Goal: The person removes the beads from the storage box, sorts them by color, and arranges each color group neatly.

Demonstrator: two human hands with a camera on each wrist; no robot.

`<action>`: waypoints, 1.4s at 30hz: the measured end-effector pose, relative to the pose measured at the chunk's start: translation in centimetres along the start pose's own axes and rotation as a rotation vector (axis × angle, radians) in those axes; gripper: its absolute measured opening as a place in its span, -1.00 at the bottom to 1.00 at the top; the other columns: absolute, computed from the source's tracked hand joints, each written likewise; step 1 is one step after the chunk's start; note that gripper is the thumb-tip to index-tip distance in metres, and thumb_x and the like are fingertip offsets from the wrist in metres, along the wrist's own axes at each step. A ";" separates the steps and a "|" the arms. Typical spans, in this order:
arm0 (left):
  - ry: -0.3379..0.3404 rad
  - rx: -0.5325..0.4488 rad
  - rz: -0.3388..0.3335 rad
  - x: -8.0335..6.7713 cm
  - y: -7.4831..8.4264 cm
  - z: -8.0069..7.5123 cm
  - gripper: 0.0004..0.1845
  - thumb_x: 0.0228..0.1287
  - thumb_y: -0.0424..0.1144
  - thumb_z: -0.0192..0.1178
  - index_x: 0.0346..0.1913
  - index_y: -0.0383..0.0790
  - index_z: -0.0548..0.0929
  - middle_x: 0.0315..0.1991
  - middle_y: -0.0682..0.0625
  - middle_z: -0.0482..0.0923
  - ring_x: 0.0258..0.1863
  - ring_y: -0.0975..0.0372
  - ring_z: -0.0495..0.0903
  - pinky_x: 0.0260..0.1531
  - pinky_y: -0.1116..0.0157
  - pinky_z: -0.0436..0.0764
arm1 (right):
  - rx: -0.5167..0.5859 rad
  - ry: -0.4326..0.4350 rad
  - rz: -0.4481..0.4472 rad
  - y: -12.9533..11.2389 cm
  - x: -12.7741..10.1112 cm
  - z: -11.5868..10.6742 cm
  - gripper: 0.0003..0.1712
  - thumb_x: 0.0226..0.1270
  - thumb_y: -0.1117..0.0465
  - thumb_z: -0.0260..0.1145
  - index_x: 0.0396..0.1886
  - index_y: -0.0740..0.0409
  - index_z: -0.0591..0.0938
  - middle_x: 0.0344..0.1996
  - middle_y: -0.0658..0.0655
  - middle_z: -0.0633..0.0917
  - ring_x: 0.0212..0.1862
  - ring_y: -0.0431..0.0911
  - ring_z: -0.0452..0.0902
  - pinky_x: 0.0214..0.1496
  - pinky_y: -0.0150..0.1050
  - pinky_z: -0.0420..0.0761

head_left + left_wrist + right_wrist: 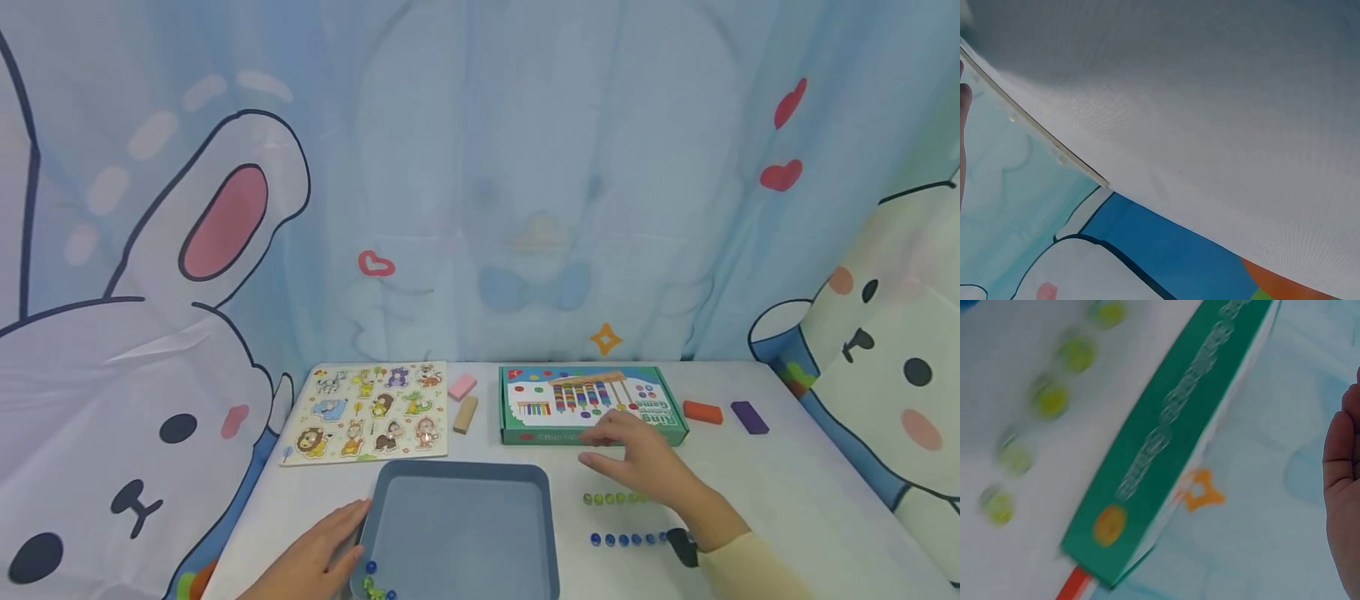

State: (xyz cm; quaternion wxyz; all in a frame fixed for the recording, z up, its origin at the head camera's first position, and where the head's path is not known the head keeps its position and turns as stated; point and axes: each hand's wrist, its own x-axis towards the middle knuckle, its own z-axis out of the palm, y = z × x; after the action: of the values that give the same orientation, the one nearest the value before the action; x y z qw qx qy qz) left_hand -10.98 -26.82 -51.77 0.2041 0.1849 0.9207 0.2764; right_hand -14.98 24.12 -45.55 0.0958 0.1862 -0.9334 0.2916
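My left hand (315, 546) lies along the left rim of a grey-blue square tray (480, 472), fingers extended. Several blue and green marbles (373, 589) are gathered in the tray's near left corner. To the right, my right hand (637, 458) hovers over the table with its thumb and fingers apart, nothing visible between them. Below it run a row of yellow-green marbles (610, 499) and a row of blue marbles (623, 540), both partly hidden by the hand and wrist. The right wrist view shows green marbles (1051, 400) beside a green box (1141, 450).
At the back left lies an animal puzzle board (375, 408). Beside it are a pink block (462, 386) and a wooden block (465, 414). The green game box (540, 436) sits at the back, with an orange block (702, 412) and a purple block (749, 417) farther right. A printed curtain (480, 167) hangs behind.
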 end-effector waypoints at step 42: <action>0.010 0.033 0.020 0.0 0.0 0.1 -0.18 0.56 0.32 -0.01 0.67 -0.06 0.18 0.59 -0.08 0.31 0.55 -0.16 0.34 0.46 -0.26 0.40 | -0.046 -0.559 -0.632 -16.3 7.3 19.8 -0.68 0.33 -0.13 0.51 0.02 -0.21 0.82 -0.21 -0.28 0.68 -0.19 -0.51 0.42 -0.10 -0.71 0.42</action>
State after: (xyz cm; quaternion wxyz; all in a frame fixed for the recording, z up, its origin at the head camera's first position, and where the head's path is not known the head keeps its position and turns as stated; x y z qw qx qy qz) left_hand -10.96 -26.78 -51.88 0.1937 0.1961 0.9243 0.2640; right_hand -16.45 -1.94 -51.22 -0.0720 0.5331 -0.8266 0.1653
